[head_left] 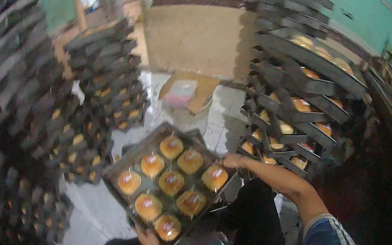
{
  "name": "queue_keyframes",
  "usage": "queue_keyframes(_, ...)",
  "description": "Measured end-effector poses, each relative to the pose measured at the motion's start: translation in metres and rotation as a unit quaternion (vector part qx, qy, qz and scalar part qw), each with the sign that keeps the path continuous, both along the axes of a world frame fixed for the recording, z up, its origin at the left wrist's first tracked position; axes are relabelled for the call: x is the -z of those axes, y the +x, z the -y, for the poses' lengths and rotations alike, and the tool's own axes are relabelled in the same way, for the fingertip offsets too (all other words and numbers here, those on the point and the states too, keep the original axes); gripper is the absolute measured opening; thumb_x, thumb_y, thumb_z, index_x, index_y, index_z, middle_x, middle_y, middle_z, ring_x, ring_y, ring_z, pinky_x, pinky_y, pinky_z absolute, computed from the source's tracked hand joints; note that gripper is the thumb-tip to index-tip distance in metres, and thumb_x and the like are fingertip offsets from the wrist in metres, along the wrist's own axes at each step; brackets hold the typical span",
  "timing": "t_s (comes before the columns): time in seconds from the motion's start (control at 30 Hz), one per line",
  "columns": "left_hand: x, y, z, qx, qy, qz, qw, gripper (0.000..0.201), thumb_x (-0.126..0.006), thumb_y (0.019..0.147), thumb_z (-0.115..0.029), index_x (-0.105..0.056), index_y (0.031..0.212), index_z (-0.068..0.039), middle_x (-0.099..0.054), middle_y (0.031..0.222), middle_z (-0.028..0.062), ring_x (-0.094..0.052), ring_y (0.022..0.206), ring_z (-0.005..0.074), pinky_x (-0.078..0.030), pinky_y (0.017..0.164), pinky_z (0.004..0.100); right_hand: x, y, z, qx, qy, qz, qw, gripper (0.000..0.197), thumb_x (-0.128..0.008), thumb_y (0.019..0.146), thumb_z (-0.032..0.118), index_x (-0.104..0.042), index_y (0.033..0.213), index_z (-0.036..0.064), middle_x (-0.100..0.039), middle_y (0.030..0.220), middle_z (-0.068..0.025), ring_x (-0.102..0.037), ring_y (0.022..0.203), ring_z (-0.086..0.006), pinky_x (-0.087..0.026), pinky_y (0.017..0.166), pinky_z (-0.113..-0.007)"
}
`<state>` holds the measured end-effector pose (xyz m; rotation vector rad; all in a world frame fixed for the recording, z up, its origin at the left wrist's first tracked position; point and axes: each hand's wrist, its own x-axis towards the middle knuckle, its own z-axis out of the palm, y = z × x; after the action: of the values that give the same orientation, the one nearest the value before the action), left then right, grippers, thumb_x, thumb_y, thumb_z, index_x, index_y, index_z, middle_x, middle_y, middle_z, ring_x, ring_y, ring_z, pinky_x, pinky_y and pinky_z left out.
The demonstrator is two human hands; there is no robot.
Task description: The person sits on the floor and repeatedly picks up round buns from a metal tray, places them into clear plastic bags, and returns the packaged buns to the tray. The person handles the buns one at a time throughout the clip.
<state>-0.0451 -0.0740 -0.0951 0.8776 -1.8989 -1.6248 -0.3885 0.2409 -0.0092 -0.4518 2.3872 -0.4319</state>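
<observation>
Between my hands is a dark baking tray (125, 198), tilted and turned cornerwise in front of me. Several round golden buns (171, 182) lie on it in rows, each in clear wrapping with a small red and white label. My left hand (148, 241) grips the tray's near left edge. At the right corner my right hand (233, 161) is closed on the rim. The undersides of both grips are hidden by the tray. Part of another dark tray (193, 135) shows just beyond the far edge.
Tall stacks of dark trays with buns stand at left (23, 98), at far left of centre (106, 75) and at right (303, 85). Past the tray, a cardboard sheet (203, 88) with pink and white packets (182, 93) rests on a round container. Pale tiles (86, 206) cover the floor.
</observation>
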Motion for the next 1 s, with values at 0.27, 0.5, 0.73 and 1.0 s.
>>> queue_keyframes(0.27, -0.109, 0.013, 0.054, 0.129, -0.023, -0.027, 0.991, 0.044, -0.049, 0.083, 0.0, -0.055, 0.126, 0.006, -0.064, 0.114, 0.0141, -0.06, 0.102, 0.023, -0.048, 0.089, 0.0325, -0.125, 0.108, -0.054, 0.074, -0.114, -0.115, 0.984, 0.06, -0.05, 0.089, 0.049, -0.066, 0.109, -0.0055, -0.068, 0.104, -0.0274, -0.066, 0.097, -0.0384, -0.049, 0.087, -0.048)
queue_keyframes(0.5, -0.336, -0.109, 0.027, 0.121, -0.143, -0.023, 0.982, 0.037, -0.056, 0.076, -0.012, -0.061, 0.111, 0.0, -0.064, 0.097, 0.0093, -0.062, 0.085, 0.0235, -0.052, 0.077, 0.0361, -0.332, 0.084, -0.136, 0.144, -0.315, -0.304, 0.887, 0.042, -0.056, 0.083, 0.03, -0.068, 0.106, -0.0032, -0.07, 0.106, -0.0186, -0.067, 0.096, -0.0289, -0.052, 0.087, -0.042)
queue_keyframes(0.73, -0.522, -0.317, -0.082, 0.41, 0.02, -0.16, 0.897, 0.031, -0.067, 0.068, -0.024, -0.063, 0.095, -0.009, -0.06, 0.091, 0.0083, -0.058, 0.081, 0.0244, -0.049, 0.073, 0.0415, -0.517, 0.042, -0.296, 0.353, -0.455, -0.118, 0.809, 0.017, -0.062, 0.071, 0.017, -0.058, 0.084, 0.0079, -0.06, 0.082, -0.0059, -0.061, 0.068, -0.0221, -0.054, 0.069, -0.038)
queue_keyframes(1.0, -0.534, -0.447, -0.316, 0.489, 0.045, -0.145, 0.859, 0.023, -0.059, 0.075, -0.024, -0.059, 0.093, -0.01, -0.058, 0.083, 0.0117, -0.058, 0.076, 0.0271, -0.051, 0.071, 0.0443, -0.458, -0.089, -0.504, 0.511, -0.356, -0.291, 0.726, 0.024, -0.069, 0.072, 0.015, -0.065, 0.09, -0.0007, -0.066, 0.084, -0.0142, -0.066, 0.069, -0.0262, -0.056, 0.064, -0.047)
